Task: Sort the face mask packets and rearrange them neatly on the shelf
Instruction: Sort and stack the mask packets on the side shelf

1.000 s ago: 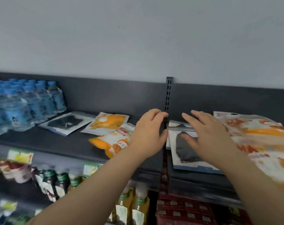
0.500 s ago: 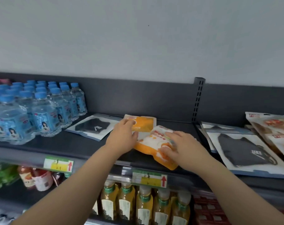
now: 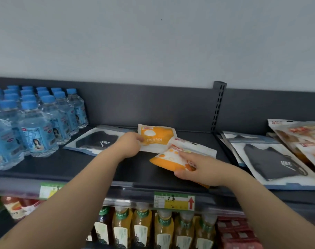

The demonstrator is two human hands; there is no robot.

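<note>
Orange packets [image 3: 155, 136] stay pinched by the left hand [image 3: 130, 144]; the right hand [image 3: 201, 168] now grips another [image 3: 171, 159].

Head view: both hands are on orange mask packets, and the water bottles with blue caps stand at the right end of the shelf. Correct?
Not quite. In the head view the water bottles stand at the left end of the shelf. The left hand and right hand do each touch an orange packet.
</note>
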